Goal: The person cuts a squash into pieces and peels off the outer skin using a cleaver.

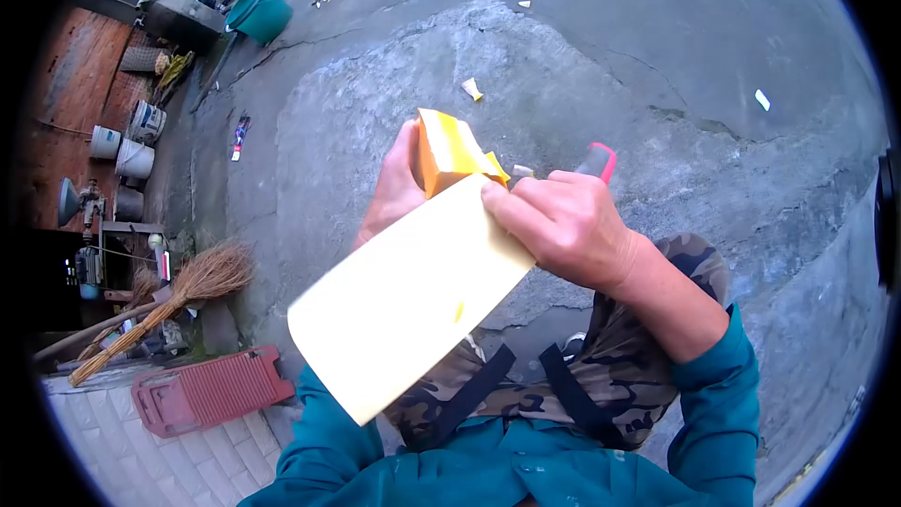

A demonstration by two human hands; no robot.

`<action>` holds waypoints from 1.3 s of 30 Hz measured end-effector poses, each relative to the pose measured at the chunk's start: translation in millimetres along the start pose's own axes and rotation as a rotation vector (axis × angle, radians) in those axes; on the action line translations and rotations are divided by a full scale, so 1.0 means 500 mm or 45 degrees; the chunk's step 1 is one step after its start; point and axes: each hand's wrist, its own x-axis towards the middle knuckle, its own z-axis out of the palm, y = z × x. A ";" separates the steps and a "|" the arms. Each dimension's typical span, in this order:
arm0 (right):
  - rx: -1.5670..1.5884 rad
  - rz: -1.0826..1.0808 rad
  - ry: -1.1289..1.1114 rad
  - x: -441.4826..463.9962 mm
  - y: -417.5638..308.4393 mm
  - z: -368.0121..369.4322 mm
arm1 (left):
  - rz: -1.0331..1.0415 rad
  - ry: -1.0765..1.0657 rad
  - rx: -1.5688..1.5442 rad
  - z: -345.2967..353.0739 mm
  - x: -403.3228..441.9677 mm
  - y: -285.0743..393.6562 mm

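My left hand [389,192] is closed around a faceted orange-yellow chunk, apparently pumpkin [452,148], in front of me; the blade hides part of that hand. In my right hand [568,225] is a wide-bladed cleaver [404,305] with a grey and pink handle [598,161]. Its broad blade looks pale and overexposed, slanting down to the left, with a small yellow bit stuck on its face. The blade's upper corner meets the chunk, where a thin yellow sliver [497,167] stands away from it. My right thumb lies against the blade.
Pale scraps [471,89] lie on the cracked concrete ground [582,84]. At upper left stands a green bucket [260,13]. White buckets [136,160], a straw broom [202,282] and a reddish plastic stool [211,390] are along the left. My camouflage-clad knees are below.
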 end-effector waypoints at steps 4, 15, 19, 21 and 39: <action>-0.035 -0.048 0.017 -0.005 0.001 0.008 | 0.001 -0.161 -0.218 0.002 -0.001 -0.002; -0.102 0.114 -0.052 -0.023 0.019 0.016 | 0.035 -0.008 -0.009 0.007 0.014 -0.046; -0.064 0.189 -0.028 -0.035 0.037 0.034 | 0.039 -0.130 -0.380 -0.013 0.025 -0.087; -0.055 0.303 -0.043 -0.050 0.067 0.050 | -0.143 -0.186 -0.636 -0.019 0.017 -0.079; 0.253 0.774 0.034 -0.042 0.106 0.047 | 0.142 -0.197 -0.148 -0.025 -0.006 -0.018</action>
